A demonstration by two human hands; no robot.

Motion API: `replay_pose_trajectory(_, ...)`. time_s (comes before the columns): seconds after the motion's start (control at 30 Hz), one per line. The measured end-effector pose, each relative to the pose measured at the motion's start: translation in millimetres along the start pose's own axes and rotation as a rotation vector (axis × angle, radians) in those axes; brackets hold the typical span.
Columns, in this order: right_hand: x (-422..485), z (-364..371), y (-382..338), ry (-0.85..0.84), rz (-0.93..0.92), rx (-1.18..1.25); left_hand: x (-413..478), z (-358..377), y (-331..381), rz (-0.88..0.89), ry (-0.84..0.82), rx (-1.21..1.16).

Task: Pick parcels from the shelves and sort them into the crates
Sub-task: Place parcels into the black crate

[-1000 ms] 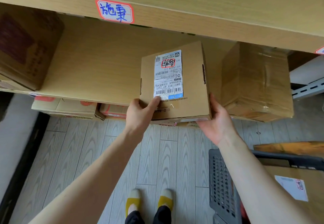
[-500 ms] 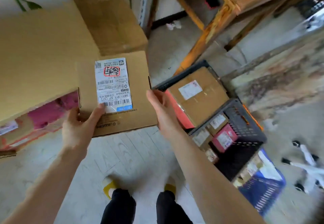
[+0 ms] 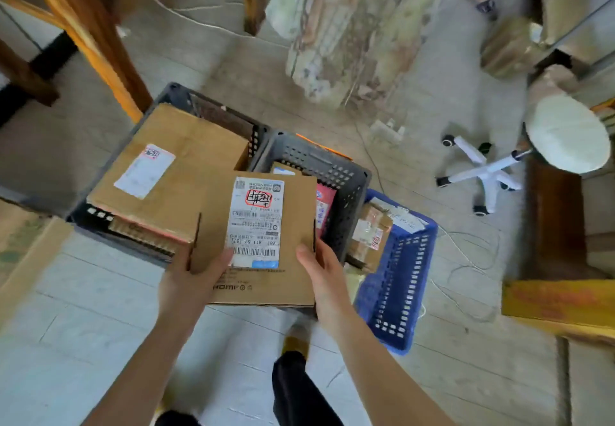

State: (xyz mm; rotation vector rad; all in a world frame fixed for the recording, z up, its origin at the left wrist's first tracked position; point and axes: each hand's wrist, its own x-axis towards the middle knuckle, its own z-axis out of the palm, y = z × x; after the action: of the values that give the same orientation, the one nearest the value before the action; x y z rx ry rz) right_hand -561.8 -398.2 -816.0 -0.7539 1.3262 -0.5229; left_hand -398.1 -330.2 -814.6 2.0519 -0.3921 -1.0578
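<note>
a dark grey crate (image 3: pixel 96 216) at left holds a large cardboard box (image 3: pixel 186 172). the left hand (image 3: pixel 186 287) grips the labelled parcel (image 3: pixel 266 279) at its near left corner, thumb on top; the right hand (image 3: pixel 324 275) clasps its right edge. the parcel hangs over a second grey crate (image 3: pixel 319 163), just beside a blue crate (image 3: pixel 399 280) of parcels.

Soft, even daylight, faint shadows, heavy motion blur toward the edges, wide-angle bending at corners.
</note>
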Motion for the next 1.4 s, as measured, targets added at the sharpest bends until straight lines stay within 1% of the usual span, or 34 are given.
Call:
replay_pose_trajectory(0.1,11.2,-54.8,-5.5,0.089,0.033,0.018,-1.8,58.1,12.8,-0.015,-0.105,0.058)
replay_pose_trajectory(0.2,21.7,-91.1,-3.1,0.148,0.07,0.039,-0.9,97.7,20.0,-0.052,-0.205,0.158)
replay_pose_trajectory(0.33,44.8,-109.3,4.8,0.2,0.09,0.034,19.1,126.7,20.5,-0.062,-0.297,0.311)
replay_pose_trajectory(0.43,85.0,-112.1,11.5,0.265,0.127,-0.016,52.9,147.2,17.5,-0.143,-0.372,0.353)
replay_pose_trajectory(0.47,103.7,-112.3,15.8,0.276,0.143,-0.033,69.2,156.2,14.5,-0.171,-0.378,0.353)
replay_pose_trajectory(0.53,146.5,-110.7,25.2,0.282,0.158,-0.061,107.9,176.6,3.8,-0.171,-0.366,0.353)
replay_pose_trajectory(0.63,218.8,-101.4,41.4,0.298,0.16,-0.096,174.0,205.0,-14.8,-0.077,-0.324,0.455)
replay_pose_trajectory(0.8,334.9,-85.9,80.1,0.322,0.207,-0.043,277.7,243.5,-50.7,0.075,-0.282,0.604)
replay_pose_trajectory(0.9,376.5,-80.4,100.5,0.346,0.22,0.017,316.2,259.6,-69.4,0.123,-0.282,0.647)
replay_pose_trajectory(0.97,390.0,-84.5,112.9,0.408,0.233,0.032,327.8,271.6,-81.6,0.134,-0.304,0.652)
replay_pose_trajectory(1.03,397.1,-95.5,125.1,0.506,0.236,-0.005,330.8,286.6,-93.8,0.122,-0.343,0.654)
replay_pose_trajectory(1.13,407.1,-117.0,135.8,0.661,0.188,-0.12,328.0,313.7,-106.6,0.112,-0.434,0.608)
replay_pose_trajectory(1.2,414.5,-126.1,138.9,0.707,0.142,-0.208,329.5,329.3,-111.8,0.108,-0.462,0.579)
replay_pose_trajectory(1.3,425.6,-128.4,147.7,0.66,0.096,-0.342,336.5,343.7,-120.5,0.087,-0.458,0.594)
replay_pose_trajectory(1.4,437.7,-128.4,161.2,0.59,0.113,-0.487,339.0,348.1,-129.9,0.083,-0.494,0.622)
